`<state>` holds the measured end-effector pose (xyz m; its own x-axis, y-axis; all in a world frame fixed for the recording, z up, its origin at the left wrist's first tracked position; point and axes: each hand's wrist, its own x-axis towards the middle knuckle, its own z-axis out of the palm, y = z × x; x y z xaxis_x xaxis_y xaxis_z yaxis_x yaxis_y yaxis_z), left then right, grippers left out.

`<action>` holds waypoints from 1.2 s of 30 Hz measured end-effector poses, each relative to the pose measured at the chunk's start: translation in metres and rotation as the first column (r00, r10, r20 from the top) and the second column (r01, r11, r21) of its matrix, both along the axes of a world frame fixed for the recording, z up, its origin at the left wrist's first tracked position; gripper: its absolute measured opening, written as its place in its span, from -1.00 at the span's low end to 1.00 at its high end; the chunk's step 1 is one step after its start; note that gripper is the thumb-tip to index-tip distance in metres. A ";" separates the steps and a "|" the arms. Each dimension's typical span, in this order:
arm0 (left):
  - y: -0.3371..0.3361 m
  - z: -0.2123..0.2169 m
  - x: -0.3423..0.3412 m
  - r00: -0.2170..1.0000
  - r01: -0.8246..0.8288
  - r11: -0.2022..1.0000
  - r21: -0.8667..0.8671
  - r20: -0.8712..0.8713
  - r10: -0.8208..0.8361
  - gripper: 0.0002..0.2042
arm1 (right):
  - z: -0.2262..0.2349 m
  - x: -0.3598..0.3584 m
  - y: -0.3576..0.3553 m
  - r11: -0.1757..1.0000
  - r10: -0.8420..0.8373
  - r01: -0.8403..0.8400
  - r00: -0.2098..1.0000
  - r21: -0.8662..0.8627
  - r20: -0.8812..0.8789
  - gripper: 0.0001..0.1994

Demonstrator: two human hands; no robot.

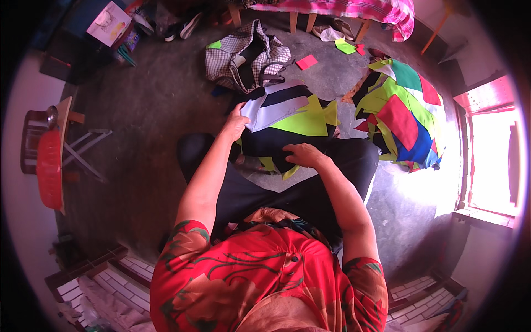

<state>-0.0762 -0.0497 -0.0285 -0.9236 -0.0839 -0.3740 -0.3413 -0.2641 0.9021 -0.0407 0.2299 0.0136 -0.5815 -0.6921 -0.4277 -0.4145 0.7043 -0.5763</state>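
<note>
To my left a wide stretch of grey floor (138, 105) runs from my bent knee to the small folding desk (64, 115) near the wall. On the right there is less room: a heap of coloured cloth pieces (397, 122) lies just beyond my right knee, with the window (495, 160) past it. Ahead, a checked bag (221, 69) sits close to the far edge of my work. My left fingers (241, 117) are clamped on the left edge of a pale grey cloth (254, 115), in front of me over a yellow-green cloth (310, 120). My right fingers (293, 150) are loosely apart and curved above black cloth (265, 143), gripping nothing; whether they touch it I cannot tell.
</note>
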 end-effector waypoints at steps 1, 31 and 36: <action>-0.002 -0.004 0.004 0.999 -0.043 0.999 0.028 0.011 0.043 -0.29 | 0.000 0.000 0.001 1.000 -0.005 0.005 1.000 -0.006 0.000 -0.56; -0.008 -0.008 0.026 0.969 -0.126 0.886 -0.445 0.134 0.206 -0.76 | -0.004 -0.002 0.002 0.999 -0.017 0.017 1.000 -0.044 -0.007 -0.58; -0.010 -0.013 0.028 0.959 -0.125 0.855 -0.502 0.161 0.235 -0.76 | -0.004 0.000 0.001 0.999 -0.012 0.012 1.000 -0.047 -0.005 -0.59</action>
